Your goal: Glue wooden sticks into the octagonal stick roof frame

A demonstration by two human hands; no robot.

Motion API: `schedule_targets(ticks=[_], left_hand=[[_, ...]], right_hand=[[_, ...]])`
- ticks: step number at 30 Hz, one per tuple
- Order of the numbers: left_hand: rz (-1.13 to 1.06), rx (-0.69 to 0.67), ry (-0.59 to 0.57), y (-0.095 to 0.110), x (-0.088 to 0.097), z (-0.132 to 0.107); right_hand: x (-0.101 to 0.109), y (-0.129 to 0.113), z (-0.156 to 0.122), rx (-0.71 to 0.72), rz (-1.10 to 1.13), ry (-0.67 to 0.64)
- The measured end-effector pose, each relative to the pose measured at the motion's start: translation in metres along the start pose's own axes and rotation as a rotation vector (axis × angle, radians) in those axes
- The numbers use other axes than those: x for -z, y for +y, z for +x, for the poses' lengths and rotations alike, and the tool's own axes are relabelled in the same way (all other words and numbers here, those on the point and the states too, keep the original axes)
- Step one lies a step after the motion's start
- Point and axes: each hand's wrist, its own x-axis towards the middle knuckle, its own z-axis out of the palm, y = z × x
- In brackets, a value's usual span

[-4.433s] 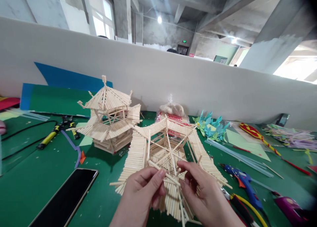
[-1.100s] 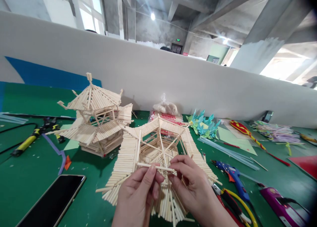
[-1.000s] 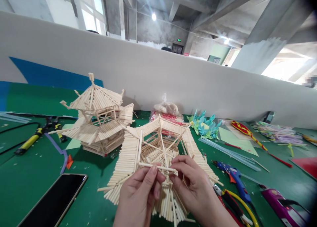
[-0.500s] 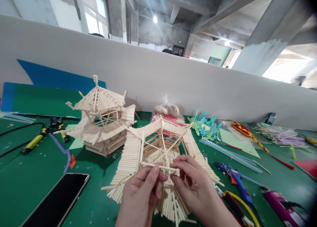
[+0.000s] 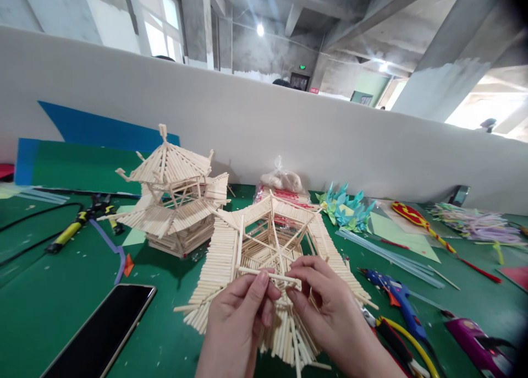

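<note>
Between my two hands lies a thin pale wooden stick [image 5: 282, 278], held nearly level. My left hand [image 5: 247, 303] pinches it between thumb and fingers near its middle. At its right end, the thumb and fingers of my right hand [image 5: 319, 295] close on the stick, where a short piece seems to sit across the tip. Below and behind both hands stands a wooden-stick pavilion model [image 5: 214, 257] with an open top frame and slatted, sloping roof sides. My hands hide part of its near side. A finished-looking two-tiered stick pavilion [image 5: 169, 169] stands to the left.
A phone [image 5: 103, 328] lies front left, with yellow-black pliers [image 5: 70, 232] behind it. On the right are a blue glue gun [image 5: 396, 301], a purple tool [image 5: 478, 342], clear glue sticks [image 5: 388, 257] and a blue paper flower [image 5: 346, 207]. A white partition [image 5: 247, 114] rises behind.
The view has shifted slightly, so everything sits a little further right. Both hands keep nearly the same grip on the stick.
</note>
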Motion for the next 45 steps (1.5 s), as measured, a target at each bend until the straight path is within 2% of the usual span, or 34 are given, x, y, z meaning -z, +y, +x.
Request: schedule_targets(ticks=[10,27,45], left_hand=[[0.014,-0.029,-0.001,0.0036,-0.0048,0.0007],[0.007,-0.029,-0.042,-0.0003,0.0011,0.0010],[0.001,-0.027,-0.036,-0.0008,-0.0002,0.0010]], right_hand=[[0.0003,0.0002,-0.0018,-0.005,0.007,-0.020],[0.0022,-0.0025,0.0014,0.002,0.011,-0.041],[0.0036,-0.0038,0.0027,-0.011,-0.006,-0.076]])
